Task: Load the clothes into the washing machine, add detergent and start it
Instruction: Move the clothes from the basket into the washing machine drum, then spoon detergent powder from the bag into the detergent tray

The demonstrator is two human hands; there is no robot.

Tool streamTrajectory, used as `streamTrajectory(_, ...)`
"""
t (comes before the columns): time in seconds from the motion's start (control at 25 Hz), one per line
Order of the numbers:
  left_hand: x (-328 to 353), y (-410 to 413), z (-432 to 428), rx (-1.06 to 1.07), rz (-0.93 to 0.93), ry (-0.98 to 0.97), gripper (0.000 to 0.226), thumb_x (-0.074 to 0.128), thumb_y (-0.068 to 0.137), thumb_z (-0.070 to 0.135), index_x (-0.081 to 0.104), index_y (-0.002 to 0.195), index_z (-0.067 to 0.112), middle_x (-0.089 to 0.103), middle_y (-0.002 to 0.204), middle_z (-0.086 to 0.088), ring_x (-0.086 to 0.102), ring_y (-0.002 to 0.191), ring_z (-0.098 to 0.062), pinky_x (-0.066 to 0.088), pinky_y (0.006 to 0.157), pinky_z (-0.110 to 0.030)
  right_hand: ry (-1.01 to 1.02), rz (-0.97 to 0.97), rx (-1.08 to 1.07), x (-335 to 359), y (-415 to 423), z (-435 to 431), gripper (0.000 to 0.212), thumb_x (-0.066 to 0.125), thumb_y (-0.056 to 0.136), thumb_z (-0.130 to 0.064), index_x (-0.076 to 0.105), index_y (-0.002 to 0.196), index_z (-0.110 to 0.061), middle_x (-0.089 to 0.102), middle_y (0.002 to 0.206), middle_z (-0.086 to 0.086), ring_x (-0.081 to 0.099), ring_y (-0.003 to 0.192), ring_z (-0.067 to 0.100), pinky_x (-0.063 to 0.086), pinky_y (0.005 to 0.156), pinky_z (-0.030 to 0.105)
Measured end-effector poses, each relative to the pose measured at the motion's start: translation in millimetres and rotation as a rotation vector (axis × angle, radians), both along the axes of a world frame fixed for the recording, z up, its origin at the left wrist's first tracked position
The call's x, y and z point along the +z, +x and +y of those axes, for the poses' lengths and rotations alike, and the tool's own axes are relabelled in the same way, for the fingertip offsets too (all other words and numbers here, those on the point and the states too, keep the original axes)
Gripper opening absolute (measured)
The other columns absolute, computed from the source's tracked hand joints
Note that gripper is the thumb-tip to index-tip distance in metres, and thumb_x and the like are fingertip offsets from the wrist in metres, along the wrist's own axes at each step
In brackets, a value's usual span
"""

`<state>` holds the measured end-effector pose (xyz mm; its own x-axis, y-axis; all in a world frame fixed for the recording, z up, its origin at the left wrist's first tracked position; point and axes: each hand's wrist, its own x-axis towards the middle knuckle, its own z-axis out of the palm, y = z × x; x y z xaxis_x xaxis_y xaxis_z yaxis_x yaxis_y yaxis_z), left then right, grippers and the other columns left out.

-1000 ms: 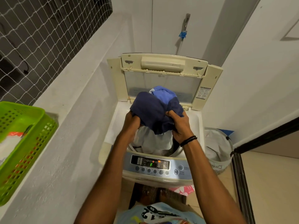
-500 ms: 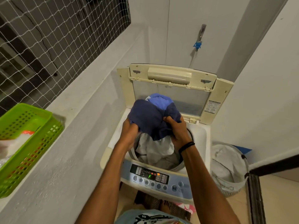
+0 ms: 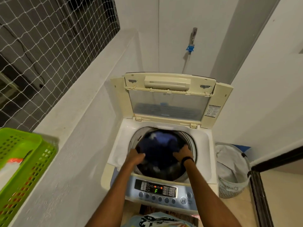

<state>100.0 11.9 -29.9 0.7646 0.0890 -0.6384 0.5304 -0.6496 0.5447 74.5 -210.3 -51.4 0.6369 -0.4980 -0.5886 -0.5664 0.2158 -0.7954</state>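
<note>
White plaster walls are closing in a narrow laundry corner, with a netted window (image 3: 49,51) running along the ten o'clock side above a sloping ledge (image 3: 68,128). Sitting at the centre is the top-loading washing machine (image 3: 165,190), its lid (image 3: 168,99) standing upright at twelve o'clock and leaning back toward the wall. A tap with a blue fitting (image 3: 191,46) is hanging on the wall above the lid. The control panel (image 3: 155,189) at six o'clock is glowing with a green "F".

Dark blue clothes (image 3: 159,149) are lying inside the drum (image 3: 188,145), filling most of the round opening, with a lighter blue piece showing toward twelve o'clock. Both hands are reaching down into the opening and pressing on the heap. The left hand (image 3: 135,157) is resting at the drum's eight o'clock edge, fingers spread flat over the cloth. The right hand (image 3: 182,154) is resting at four o'clock, a black band on its wrist, fingers likewise splayed on the fabric and not closed round anything; motion blur is softening both.

A green slotted basket (image 3: 24,169) is sitting on the ledge at nine o'clock, holding something white and orange. A pale laundry hamper (image 3: 232,171) is standing on the floor at three o'clock, just beside the machine.
</note>
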Motion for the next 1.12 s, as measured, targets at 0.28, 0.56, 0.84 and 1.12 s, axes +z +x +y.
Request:
streamTrajectory(0.28, -51.1, 22.3, -13.2, 0.404, 0.237, -0.517, 0.019, 0.056, 0.095, 0.015, 0.066, 0.112, 0.011, 0.070, 0.094, -0.006, 0.067, 0.078, -0.018, 0.053, 0.071, -0.030, 0.218, 0.180, 0.297, -1.9, 12.8, -0.5, 0.017, 0.064, 0.092, -0.025, 0.066, 0.098, -0.010, 0.056, 0.070, 0.005, 0.051, 0.054, 0.014, 0.044, 0.052, 0.024)
streamTrajectory(0.56, -56.2, 87.1, -54.0, 0.543, 0.313, -0.753, 0.019, 0.069, 0.091, 0.028, 0.069, 0.098, 0.011, 0.070, 0.090, -0.008, 0.066, 0.085, -0.020, 0.053, 0.070, -0.030, 0.434, -0.002, -0.047, -40.0, 86.1, 6.6, 0.048, 0.080, 0.075, -0.045, 0.066, 0.105, -0.010, 0.067, 0.094, 0.008, 0.067, 0.086, 0.022, 0.058, 0.085, 0.036)
streamTrajectory(0.84, -84.8, 149.4, -93.5, 0.656, 0.370, -0.836, 0.040, 0.075, 0.083, 0.040, 0.065, 0.094, 0.003, 0.064, 0.080, -0.011, 0.060, 0.070, -0.019, 0.051, 0.064, -0.030, 0.568, -0.047, -0.224, -78.3, 144.5, 9.7, 0.050, 0.084, 0.061, -0.050, 0.047, 0.067, -0.018, 0.036, 0.047, 0.002, 0.033, 0.038, 0.012, 0.032, 0.036, 0.024)
streamTrajectory(1.12, -108.0, 159.0, -105.4, 0.635, 0.355, -0.851, 0.047, 0.077, 0.079, 0.047, 0.070, 0.102, 0.007, 0.073, 0.096, -0.009, 0.065, 0.085, -0.020, 0.050, 0.075, -0.031, 0.517, -0.017, -0.389, -99.7, 152.7, 18.3, 0.059, 0.077, 0.080, -0.037, 0.049, 0.124, -0.007, 0.061, 0.064, 0.008, 0.057, 0.047, 0.014, 0.051, 0.049, 0.027)
